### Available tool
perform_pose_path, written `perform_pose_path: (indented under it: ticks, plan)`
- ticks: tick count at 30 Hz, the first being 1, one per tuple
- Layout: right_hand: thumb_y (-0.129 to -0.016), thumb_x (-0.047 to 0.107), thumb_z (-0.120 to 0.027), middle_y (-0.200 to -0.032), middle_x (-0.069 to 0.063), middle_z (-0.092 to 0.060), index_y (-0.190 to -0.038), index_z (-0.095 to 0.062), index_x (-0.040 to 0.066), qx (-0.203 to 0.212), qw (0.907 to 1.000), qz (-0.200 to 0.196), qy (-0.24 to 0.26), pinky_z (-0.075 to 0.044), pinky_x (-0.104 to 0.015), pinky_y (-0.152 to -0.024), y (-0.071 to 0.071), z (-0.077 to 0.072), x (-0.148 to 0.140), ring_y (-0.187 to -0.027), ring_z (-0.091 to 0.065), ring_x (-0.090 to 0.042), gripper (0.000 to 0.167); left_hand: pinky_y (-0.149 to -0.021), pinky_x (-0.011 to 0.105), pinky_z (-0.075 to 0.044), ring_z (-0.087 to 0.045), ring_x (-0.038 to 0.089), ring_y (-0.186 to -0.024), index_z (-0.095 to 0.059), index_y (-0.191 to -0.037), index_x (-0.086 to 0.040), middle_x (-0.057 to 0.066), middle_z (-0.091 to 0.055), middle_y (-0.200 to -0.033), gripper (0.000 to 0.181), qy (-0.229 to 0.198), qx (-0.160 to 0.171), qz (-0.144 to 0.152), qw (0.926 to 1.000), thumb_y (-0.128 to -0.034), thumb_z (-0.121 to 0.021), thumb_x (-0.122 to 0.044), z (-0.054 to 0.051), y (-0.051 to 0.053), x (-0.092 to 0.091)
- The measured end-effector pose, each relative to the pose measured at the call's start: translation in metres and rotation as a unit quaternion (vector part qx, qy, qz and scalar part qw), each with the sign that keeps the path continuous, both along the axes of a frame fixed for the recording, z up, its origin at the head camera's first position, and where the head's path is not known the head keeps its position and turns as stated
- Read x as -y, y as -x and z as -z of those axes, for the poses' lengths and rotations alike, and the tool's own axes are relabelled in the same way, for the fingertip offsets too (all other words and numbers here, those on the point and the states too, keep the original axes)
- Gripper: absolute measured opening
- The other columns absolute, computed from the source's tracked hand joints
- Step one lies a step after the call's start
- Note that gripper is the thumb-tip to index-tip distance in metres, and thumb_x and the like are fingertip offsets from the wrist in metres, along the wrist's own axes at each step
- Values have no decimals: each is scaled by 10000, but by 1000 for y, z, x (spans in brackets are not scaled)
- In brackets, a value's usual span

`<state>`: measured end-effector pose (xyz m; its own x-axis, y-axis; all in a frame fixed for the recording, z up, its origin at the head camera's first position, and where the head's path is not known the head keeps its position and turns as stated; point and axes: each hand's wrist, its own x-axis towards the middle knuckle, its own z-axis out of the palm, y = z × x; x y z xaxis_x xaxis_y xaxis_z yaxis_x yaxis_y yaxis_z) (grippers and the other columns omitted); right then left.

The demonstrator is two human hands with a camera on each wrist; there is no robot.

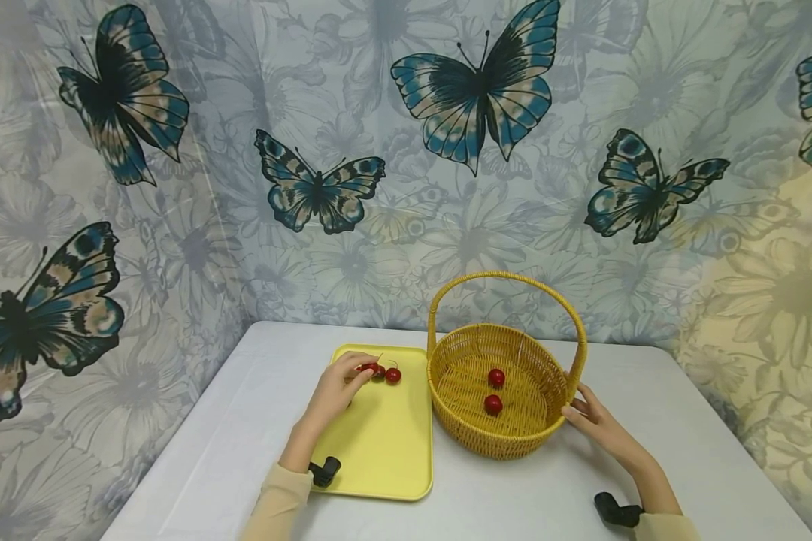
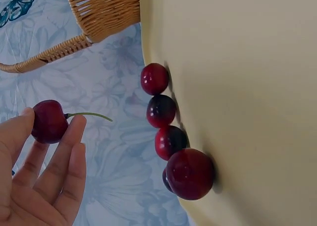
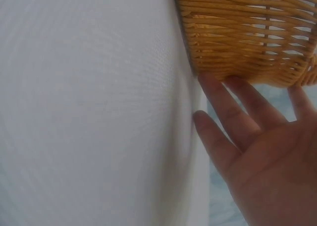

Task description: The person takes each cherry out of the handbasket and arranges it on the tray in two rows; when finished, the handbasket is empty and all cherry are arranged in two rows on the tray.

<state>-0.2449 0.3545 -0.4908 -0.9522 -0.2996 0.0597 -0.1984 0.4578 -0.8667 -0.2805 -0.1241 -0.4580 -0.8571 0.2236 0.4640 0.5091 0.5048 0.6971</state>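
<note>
My left hand (image 1: 334, 391) pinches a dark red cherry (image 2: 49, 121) between thumb and fingers, its green stem pointing away from the palm in the left wrist view. It is raised over the far left part of the yellow tray (image 1: 386, 451). Several more cherries (image 1: 393, 375) lie in a row along the tray's far end, partly hidden by this hand in the head view. My right hand (image 1: 602, 428) rests against the right side of the wicker basket (image 1: 474, 443), fingers extended and fingertips touching its wall (image 3: 237, 37). Inside the basket sit two cherries (image 1: 492, 405).
The basket's tall arched handle (image 1: 501, 275) rises above its rim. Tray and basket stand side by side on a white-covered table (image 1: 514, 496). Behind them hangs a butterfly-patterned cloth (image 1: 406, 255). Black straps (image 1: 325, 471) are on both wrists.
</note>
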Motion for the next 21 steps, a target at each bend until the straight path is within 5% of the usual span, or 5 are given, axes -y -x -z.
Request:
perform_pose_path:
  ticks: [13, 19, 21]
  plan:
    - [-997, 190, -425, -1431, -318, -277, -1501, -27, 158, -20, 10000, -19, -33, -437, -448, -921, -1, -2, 1, -1069, -358, 204, 643, -791, 271, -541, -633, 169, -951, -656, -1138, -146, 4, -630, -1110, 256, -11, 175, 162, 9997, -884, -623, -129, 3, 0, 5]
    - [-996, 185, -427, -1422, -322, -292, -1500, -35, 151, 6, 10000, -52, 60, -434, -173, -842, -1, -2, 0, -1080, -376, 188, 640, -805, 312, -539, -623, 182, -955, -641, -1154, -68, 29, -616, -1114, 271, 111, 369, 290, 9988, -886, -617, -101, 4, 1, 7]
    - [-996, 186, -428, -1419, -323, -298, -1500, -34, 150, 10, 10000, -42, 58, -433, -174, -844, -1, -2, 0, -1079, -381, 185, 641, -815, 335, -537, -614, 191, -972, -646, -1141, -82, 31, -606, -1123, 260, 182, 347, 318, 9987, -883, -622, -103, 5, 2, 8]
